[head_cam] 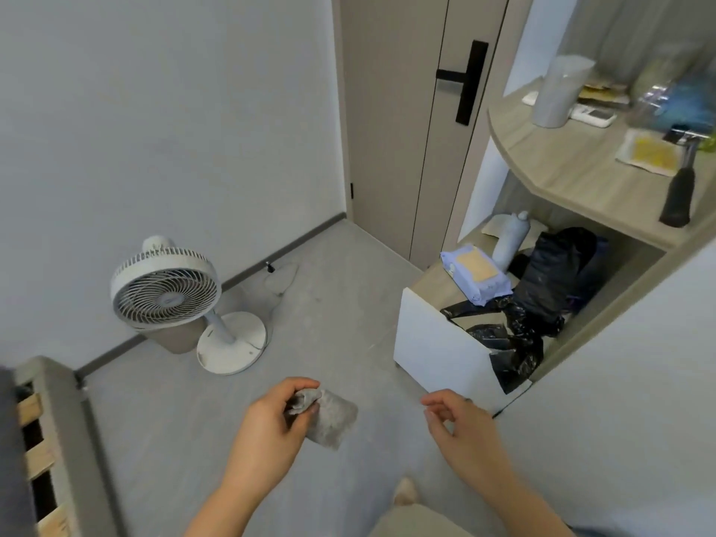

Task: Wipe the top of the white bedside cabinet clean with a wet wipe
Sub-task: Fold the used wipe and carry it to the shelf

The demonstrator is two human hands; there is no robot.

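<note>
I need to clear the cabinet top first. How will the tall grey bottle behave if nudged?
The bottle stands tall and narrow, so a push would probably tip it; its round body might then roll. Looks plastic, likely light.

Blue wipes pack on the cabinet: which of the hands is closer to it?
Right. The right hand hangs in front of the blue wipes pack, by the white cabinet. The left hand, gripping a grey wipe, is farther off to the left, over the floor.
</note>
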